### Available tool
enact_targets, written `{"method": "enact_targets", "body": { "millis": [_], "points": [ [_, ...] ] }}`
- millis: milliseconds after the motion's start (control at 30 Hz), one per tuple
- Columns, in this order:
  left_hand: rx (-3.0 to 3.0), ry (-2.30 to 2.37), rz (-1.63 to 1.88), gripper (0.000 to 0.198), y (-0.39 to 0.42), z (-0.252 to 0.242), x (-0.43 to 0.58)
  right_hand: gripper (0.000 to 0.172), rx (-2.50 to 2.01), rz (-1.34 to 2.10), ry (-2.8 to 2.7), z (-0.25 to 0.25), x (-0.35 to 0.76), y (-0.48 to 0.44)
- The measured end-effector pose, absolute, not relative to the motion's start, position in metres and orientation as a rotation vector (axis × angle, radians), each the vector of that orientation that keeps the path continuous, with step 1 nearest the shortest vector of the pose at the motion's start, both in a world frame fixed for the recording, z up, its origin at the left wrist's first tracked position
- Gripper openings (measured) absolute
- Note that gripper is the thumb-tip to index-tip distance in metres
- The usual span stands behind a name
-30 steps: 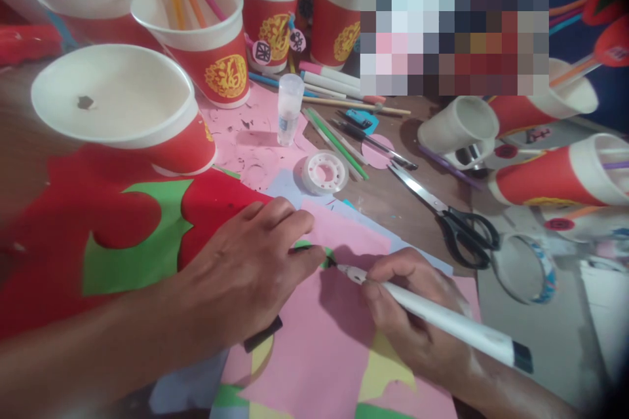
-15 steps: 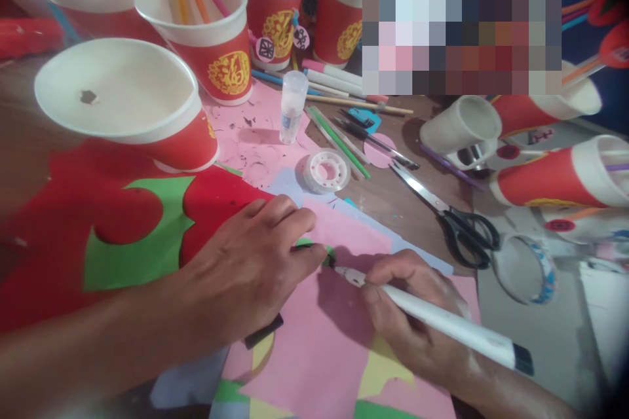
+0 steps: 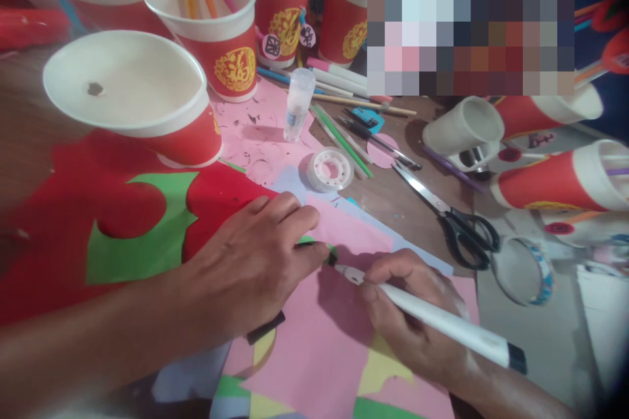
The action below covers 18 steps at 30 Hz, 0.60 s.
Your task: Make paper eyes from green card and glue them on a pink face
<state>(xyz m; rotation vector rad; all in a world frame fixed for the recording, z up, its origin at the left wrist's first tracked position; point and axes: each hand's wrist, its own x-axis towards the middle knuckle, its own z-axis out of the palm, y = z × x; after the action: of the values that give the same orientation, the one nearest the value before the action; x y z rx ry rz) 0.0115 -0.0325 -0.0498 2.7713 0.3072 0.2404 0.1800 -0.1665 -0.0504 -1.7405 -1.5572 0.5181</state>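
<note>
My left hand (image 3: 250, 268) lies on a pink paper sheet (image 3: 314, 347), its fingers closed on a small green paper piece (image 3: 314, 245) that mostly hides under the fingertips. My right hand (image 3: 413, 321) grips a white marker pen (image 3: 442, 324) with a black end cap. The pen's tip touches the edge of the green piece. A black pen cap (image 3: 265, 327) pokes out from under my left palm.
Red paper cups (image 3: 211, 33) with straws stand at the back, one tilted white-mouthed cup (image 3: 132, 88) at left. Red and green paper (image 3: 142, 236) lies left. A glue bottle (image 3: 299, 105), tape roll (image 3: 330, 170), scissors (image 3: 452, 219), pens and tipped cups (image 3: 555, 177) crowd the right.
Both hands stay on the green piece with the pen tip against it. The whole view has shifted slightly, nothing else moved.
</note>
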Motion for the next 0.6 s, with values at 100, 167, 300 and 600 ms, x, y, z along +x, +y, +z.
{"method": "enact_targets", "body": {
  "millis": [100,167,300,600],
  "points": [
    [2.77,0.306,0.213,0.037,-0.0325,-0.0483,0.0114,0.014,-1.744,0.531,-1.558,-0.0491,0.1812,-0.1663],
    [2.772,0.307,0.196,0.037,-0.0327,-0.0475,0.0111,0.014,-1.746,0.539,-1.566,-0.0479,0.1818,-0.1657],
    [2.768,0.332,0.184,0.036,-0.0333,-0.0469,0.011,0.014,-1.76,0.513,-1.596,-0.0463,0.1814,-0.1646],
    [2.791,0.34,0.166,0.034,-0.0334,-0.0447,0.0114,0.015,-1.773,0.534,-1.554,-0.0476,0.1809,-0.1674]
  ]
}}
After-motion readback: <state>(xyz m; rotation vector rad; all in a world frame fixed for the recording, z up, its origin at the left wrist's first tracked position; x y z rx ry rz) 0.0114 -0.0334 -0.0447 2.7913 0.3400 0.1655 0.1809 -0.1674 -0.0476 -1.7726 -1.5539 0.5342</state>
